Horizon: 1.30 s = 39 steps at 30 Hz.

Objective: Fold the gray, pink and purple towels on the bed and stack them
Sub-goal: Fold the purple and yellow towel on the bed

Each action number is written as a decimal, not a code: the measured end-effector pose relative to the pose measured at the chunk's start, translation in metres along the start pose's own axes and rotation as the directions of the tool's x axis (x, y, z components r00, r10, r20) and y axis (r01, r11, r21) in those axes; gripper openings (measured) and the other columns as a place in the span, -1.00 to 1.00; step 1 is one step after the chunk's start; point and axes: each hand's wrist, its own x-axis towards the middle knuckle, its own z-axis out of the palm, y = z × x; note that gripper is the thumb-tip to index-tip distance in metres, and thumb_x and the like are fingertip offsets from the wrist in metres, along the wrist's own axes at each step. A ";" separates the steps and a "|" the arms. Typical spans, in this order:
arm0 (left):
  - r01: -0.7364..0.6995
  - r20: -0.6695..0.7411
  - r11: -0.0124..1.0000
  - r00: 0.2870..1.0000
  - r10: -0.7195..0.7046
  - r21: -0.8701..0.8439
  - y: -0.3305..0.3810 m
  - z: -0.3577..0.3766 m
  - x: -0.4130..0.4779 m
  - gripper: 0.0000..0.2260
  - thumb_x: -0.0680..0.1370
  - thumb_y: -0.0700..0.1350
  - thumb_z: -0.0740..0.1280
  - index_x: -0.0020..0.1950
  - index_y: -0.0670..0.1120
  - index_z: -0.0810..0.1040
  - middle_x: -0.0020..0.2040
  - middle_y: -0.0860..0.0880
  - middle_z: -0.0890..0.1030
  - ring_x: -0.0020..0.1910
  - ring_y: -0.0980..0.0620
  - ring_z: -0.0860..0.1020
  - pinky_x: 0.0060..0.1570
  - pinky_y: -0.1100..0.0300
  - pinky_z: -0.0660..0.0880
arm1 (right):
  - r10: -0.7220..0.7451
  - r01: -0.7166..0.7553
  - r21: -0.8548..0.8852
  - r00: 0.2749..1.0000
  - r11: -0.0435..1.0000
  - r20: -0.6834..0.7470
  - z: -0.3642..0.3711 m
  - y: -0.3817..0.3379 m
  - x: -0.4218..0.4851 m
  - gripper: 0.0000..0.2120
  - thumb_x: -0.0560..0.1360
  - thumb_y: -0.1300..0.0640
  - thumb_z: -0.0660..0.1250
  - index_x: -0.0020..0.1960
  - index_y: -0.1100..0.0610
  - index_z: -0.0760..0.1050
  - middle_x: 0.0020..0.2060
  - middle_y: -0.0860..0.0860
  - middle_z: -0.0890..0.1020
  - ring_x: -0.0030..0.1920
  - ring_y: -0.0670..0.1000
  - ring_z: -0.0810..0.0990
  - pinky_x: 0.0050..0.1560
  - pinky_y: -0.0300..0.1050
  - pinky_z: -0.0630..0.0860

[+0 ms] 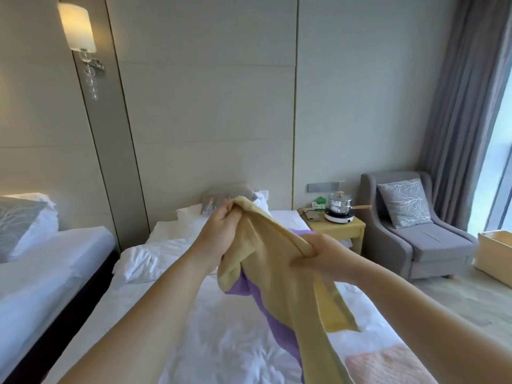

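Both my hands hold a yellow towel up over the white bed. My left hand grips its upper end, and my right hand pinches the edge lower and to the right. The rest of it hangs down toward me. Behind it a purple towel lies crumpled on the sheet, mostly hidden. A pink towel rests flat at the bed's near right corner. No gray towel shows.
A second bed stands at left across a dark gap. A yellow nightstand with a pot on a hotplate sits right of the bed. Beyond are a gray armchair, a curtain and a pale box.
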 end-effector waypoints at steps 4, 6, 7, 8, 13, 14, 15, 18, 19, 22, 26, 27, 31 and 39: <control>-0.052 -0.152 0.999 0.987 0.050 -0.011 0.027 -0.029 -0.004 -0.79 0.45 0.12 0.27 -0.33 0.09 0.55 -0.37 0.07 0.52 -0.33 0.12 0.51 -0.22 0.14 0.42 | 0.054 -0.055 0.131 0.998 0.990 0.008 0.014 0.002 -0.006 -0.83 0.49 0.24 0.36 0.05 0.29 0.53 -0.21 0.07 0.53 -0.24 -0.05 0.45 -0.29 -0.31 0.39; -0.079 -0.209 0.997 0.975 0.079 0.008 0.040 -0.051 -0.011 -0.77 0.45 0.11 0.32 -0.27 -0.03 0.50 -0.31 -0.04 0.44 -0.28 0.03 0.45 -0.22 0.10 0.36 | 0.050 -0.049 0.232 0.999 0.971 0.001 0.010 -0.010 -0.002 -0.82 0.50 0.20 0.36 0.10 0.17 0.53 -0.13 0.06 0.60 -0.18 -0.02 0.56 -0.21 -0.33 0.46; -0.094 -0.237 0.995 0.967 0.097 0.026 0.047 -0.064 -0.015 -0.71 0.42 0.12 0.35 -0.21 -0.11 0.51 -0.27 -0.08 0.45 -0.25 0.00 0.45 -0.19 0.09 0.37 | 0.042 -0.040 0.245 0.999 0.969 -0.005 0.008 -0.019 0.001 -0.82 0.49 0.14 0.38 0.09 0.13 0.54 -0.11 0.05 0.63 -0.16 0.00 0.59 -0.15 -0.24 0.50; -0.108 -0.270 0.993 0.956 0.115 0.042 0.055 -0.077 -0.018 -0.64 0.42 0.12 0.37 -0.13 -0.19 0.53 -0.23 -0.10 0.48 -0.22 -0.01 0.47 -0.17 0.08 0.39 | 0.037 -0.034 0.248 0.999 0.968 -0.006 0.005 -0.029 0.003 -0.82 0.48 0.08 0.40 0.05 0.11 0.54 -0.13 0.04 0.63 -0.16 0.02 0.60 -0.15 -0.16 0.52; 0.022 -0.437 0.997 0.899 0.015 0.078 0.072 -0.135 -0.032 -0.80 0.48 0.09 0.39 -0.07 -0.03 0.58 -0.08 -0.03 0.66 -0.06 -0.07 0.62 -0.04 0.09 0.52 | -0.068 0.066 0.474 0.998 0.878 -0.011 0.001 -0.085 0.023 -0.76 0.48 0.07 0.41 -0.10 0.26 0.50 -0.38 0.02 0.45 -0.46 -0.07 0.42 -0.47 -0.28 0.32; 0.072 -0.429 0.986 0.903 -0.002 0.149 0.068 -0.139 -0.035 -0.86 0.50 0.06 0.37 -0.06 0.02 0.57 -0.06 -0.02 0.64 -0.01 -0.08 0.61 -0.06 0.12 0.52 | -0.089 0.086 0.524 0.996 0.848 -0.018 0.003 -0.095 0.026 -0.84 0.48 0.11 0.41 -0.14 0.21 0.54 -0.37 0.04 0.48 -0.45 -0.06 0.44 -0.45 -0.26 0.35; 0.116 -0.400 0.967 0.916 -0.017 0.226 0.061 -0.140 -0.038 -0.88 0.51 0.04 0.37 -0.01 0.04 0.55 0.00 -0.01 0.62 0.03 -0.06 0.59 -0.06 0.13 0.49 | -0.096 0.091 0.560 0.995 0.824 -0.020 0.007 -0.103 0.030 -0.89 0.49 0.14 0.40 -0.17 0.16 0.56 -0.35 0.09 0.50 -0.40 -0.01 0.47 -0.38 -0.18 0.38; 0.096 -0.216 0.899 0.976 -0.002 0.427 0.035 -0.119 -0.048 -0.63 0.46 0.12 0.41 0.24 0.15 0.46 0.25 0.03 0.41 0.17 0.09 0.43 0.09 0.23 0.34 | -0.078 0.064 0.544 0.997 0.837 0.003 0.026 -0.120 0.036 -0.92 0.49 0.22 0.37 -0.19 0.18 0.56 -0.33 0.14 0.50 -0.40 0.03 0.46 -0.36 -0.15 0.36; 0.044 -0.120 0.895 0.993 0.011 0.443 0.029 -0.106 -0.052 -0.54 0.41 0.19 0.44 0.27 0.21 0.41 0.28 0.06 0.36 0.21 0.12 0.39 0.13 0.25 0.32 | -0.073 0.052 0.527 0.997 0.848 0.019 0.032 -0.125 0.037 -0.92 0.49 0.24 0.36 -0.19 0.18 0.57 -0.32 0.14 0.53 -0.39 0.02 0.48 -0.38 -0.16 0.39; -0.060 0.143 0.955 0.990 0.019 0.290 0.017 -0.069 -0.055 -0.39 0.28 0.25 0.48 0.29 0.25 0.39 0.30 0.15 0.44 0.25 0.16 0.47 0.22 0.21 0.41 | -0.106 0.049 0.580 0.992 0.813 0.065 0.042 -0.135 0.038 -0.83 0.48 0.29 0.32 -0.26 0.17 0.59 -0.32 0.17 0.53 -0.40 0.08 0.44 -0.48 -0.15 0.35; -0.184 0.161 0.924 0.977 0.137 0.334 0.012 -0.055 -0.043 -0.75 0.50 0.00 0.41 0.16 0.10 0.56 0.01 0.15 0.65 0.03 0.20 0.59 0.01 0.39 0.47 | -0.180 0.138 0.653 0.984 0.745 -0.003 0.029 -0.126 0.035 -0.77 0.47 0.35 0.31 -0.23 0.08 0.63 -0.37 0.03 0.62 -0.40 -0.03 0.56 -0.45 -0.21 0.47; -0.199 0.104 0.915 0.979 0.173 0.351 0.013 -0.056 -0.041 -0.83 0.52 -0.02 0.38 0.09 0.02 0.59 -0.06 0.11 0.66 -0.05 0.18 0.59 -0.05 0.42 0.46 | -0.207 0.179 0.664 0.978 0.726 -0.037 0.025 -0.118 0.034 -0.81 0.47 0.33 0.35 -0.16 0.07 0.62 -0.32 -0.01 0.65 -0.31 -0.05 0.59 -0.33 -0.21 0.52; -0.203 -0.139 0.971 0.966 0.220 0.125 0.034 -0.065 -0.037 -0.88 0.56 -0.02 0.33 -0.06 -0.05 0.59 -0.19 0.04 0.61 -0.17 0.12 0.57 -0.03 0.18 0.50 | -0.258 0.149 0.566 0.959 0.811 0.116 0.024 -0.075 0.025 -0.70 0.37 0.01 0.49 0.09 -0.05 0.57 0.02 -0.14 0.65 0.06 -0.12 0.59 0.14 -0.20 0.48; -0.270 -0.415 0.948 0.892 0.179 -0.171 0.091 -0.120 -0.043 -0.85 0.57 -0.03 0.33 0.07 -0.07 0.55 0.00 -0.13 0.67 0.00 -0.08 0.65 0.08 -0.03 0.57 | -0.208 0.156 0.401 0.974 0.903 0.089 0.075 -0.061 0.033 -0.89 0.53 0.29 0.31 -0.12 0.13 0.55 -0.21 -0.03 0.68 -0.17 -0.14 0.63 -0.11 -0.30 0.49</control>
